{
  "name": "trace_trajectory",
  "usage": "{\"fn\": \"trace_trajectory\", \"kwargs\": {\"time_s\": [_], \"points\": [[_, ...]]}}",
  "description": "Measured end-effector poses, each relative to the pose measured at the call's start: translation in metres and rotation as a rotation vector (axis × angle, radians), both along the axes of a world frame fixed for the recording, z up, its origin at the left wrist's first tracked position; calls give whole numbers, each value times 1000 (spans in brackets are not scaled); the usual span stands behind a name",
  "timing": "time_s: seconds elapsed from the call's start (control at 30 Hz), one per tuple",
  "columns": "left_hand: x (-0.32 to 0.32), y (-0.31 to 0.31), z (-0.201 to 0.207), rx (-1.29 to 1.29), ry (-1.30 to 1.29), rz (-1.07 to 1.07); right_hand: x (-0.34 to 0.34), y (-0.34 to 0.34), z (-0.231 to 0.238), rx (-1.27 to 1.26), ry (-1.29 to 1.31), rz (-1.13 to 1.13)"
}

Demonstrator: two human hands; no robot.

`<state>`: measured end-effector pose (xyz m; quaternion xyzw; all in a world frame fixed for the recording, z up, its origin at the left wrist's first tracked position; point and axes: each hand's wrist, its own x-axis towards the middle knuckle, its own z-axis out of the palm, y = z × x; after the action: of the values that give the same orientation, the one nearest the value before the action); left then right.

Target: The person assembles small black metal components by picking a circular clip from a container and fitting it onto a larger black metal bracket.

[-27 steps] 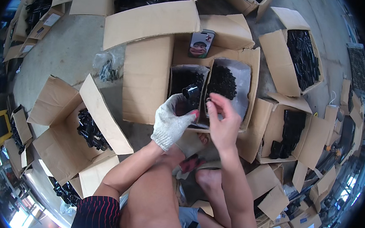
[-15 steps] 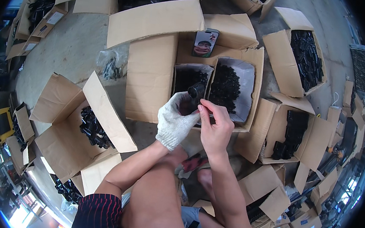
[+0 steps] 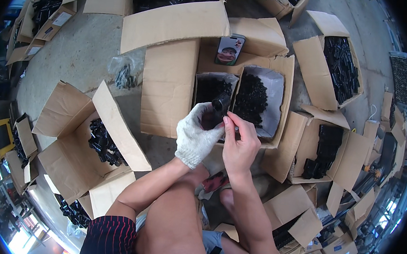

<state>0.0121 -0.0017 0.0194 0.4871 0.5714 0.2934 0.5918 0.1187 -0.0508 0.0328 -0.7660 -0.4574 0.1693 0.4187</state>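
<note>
My left hand [image 3: 197, 137], in a white knitted glove, is closed around a black cylindrical part [image 3: 221, 101] whose round end sticks up past the fingers. Bare, my right hand [image 3: 240, 140] pinches with thumb and forefinger right against that part; whatever lies between the fingertips is too small to make out. Both hands are over the near edge of a cardboard box [image 3: 168, 86]. Inside it are two lined trays, the left tray [image 3: 203, 75] and the right tray [image 3: 275, 101], each holding many small black pieces [image 3: 251, 97].
A phone [image 3: 229, 49] leans upright at the back of the box. Open cartons of black parts stand around: a left carton [image 3: 62, 159], a far carton [image 3: 173, 24], a right carton [image 3: 313, 64] and a near-right carton [image 3: 288, 148]. A clear plastic bag [image 3: 125, 70] lies on the concrete floor.
My right fingertips have shifted slightly along the black cylindrical part, and its round end has tilted a little. Both hands otherwise keep their places and hold.
</note>
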Motion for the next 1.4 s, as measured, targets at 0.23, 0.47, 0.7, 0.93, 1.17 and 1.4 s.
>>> {"fn": "trace_trajectory", "kwargs": {"time_s": [0.23, 0.47, 0.7, 0.93, 1.17, 1.4], "points": [[0, 1, 6, -1, 26, -5, -1, 3, -9, 10, -70, 9], [-2, -1, -4, -33, -18, -1, 7, 0, -9, 73, -72, 92], [0, 0, 2, 0, -28, -3, 6, 0, -2, 37, 56, 4], [1, -1, -2, -20, -90, 26, 4, 0, -4, 55, 96, -21], [0, -1, 0, -20, -35, -3, 3, -2, -5, 30, 99, -44], [-1, -1, 0, -24, -52, 10, 3, -1, -8, 65, 86, -25]]}}
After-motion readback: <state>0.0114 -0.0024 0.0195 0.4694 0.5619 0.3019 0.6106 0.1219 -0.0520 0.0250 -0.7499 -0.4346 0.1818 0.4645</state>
